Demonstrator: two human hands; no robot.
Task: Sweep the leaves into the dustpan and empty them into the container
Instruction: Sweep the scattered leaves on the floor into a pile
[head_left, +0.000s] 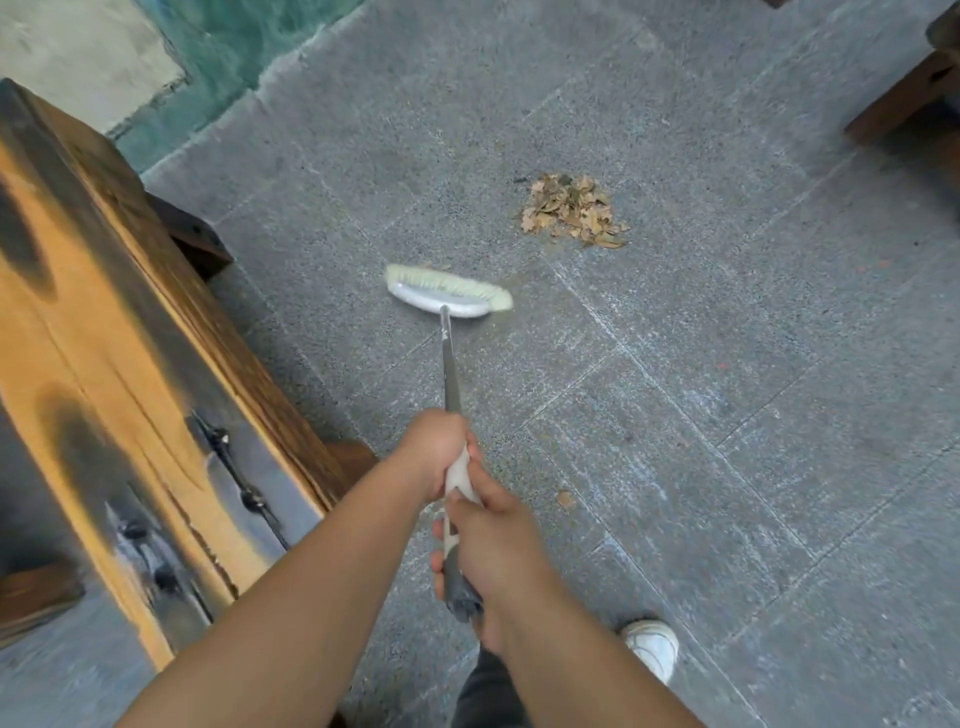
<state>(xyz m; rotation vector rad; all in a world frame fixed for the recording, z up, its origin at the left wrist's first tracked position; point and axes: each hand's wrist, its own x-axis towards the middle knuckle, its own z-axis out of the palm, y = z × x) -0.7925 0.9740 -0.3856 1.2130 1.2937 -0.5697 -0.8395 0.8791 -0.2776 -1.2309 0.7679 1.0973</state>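
Note:
A small heap of dry brown leaves (573, 210) lies on the grey stone floor, up and to the right of centre. A broom (450, 364) with a white head and pale green bristles rests on the floor, down and to the left of the heap and apart from it. My left hand (434, 451) grips the broom's pale handle, higher up the shaft. Closer to me, my right hand (496, 553) holds the dark grey end of the handle. One stray leaf (565, 499) lies just right of my hands. No dustpan or container is in view.
A long wooden bench (130, 332) with dark burn marks runs along the left side. Another wooden piece of furniture (909, 98) stands at the top right. Green water (234, 47) borders the paving at the top left. My white shoe (653, 647) stands at the bottom.

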